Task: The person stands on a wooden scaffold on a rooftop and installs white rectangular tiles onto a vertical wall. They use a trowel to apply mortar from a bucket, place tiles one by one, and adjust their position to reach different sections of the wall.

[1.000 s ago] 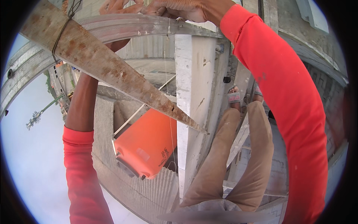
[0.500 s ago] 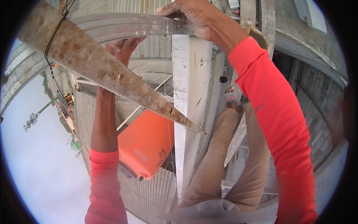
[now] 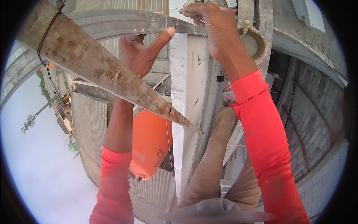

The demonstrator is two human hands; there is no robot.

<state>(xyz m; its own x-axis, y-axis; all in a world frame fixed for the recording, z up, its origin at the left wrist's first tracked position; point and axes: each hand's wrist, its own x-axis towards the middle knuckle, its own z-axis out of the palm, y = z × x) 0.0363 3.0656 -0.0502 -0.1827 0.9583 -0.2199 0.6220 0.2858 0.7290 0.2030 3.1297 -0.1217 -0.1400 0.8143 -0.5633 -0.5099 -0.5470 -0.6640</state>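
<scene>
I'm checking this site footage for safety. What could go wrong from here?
1. Both hands are up at the beam, the right hand pinching a thin wire and the left hand open against the beam; neither seems to grip anything solid, and open sky and low roofs lie below, so a slip might mean a fall.
2. The rusty bar ends in a point near the legs and could cut.

Rusty angle iron (image 3: 112,78), orange tank (image 3: 151,147), corrugated roofing (image 3: 89,127); grey block wall (image 3: 317,112)
</scene>
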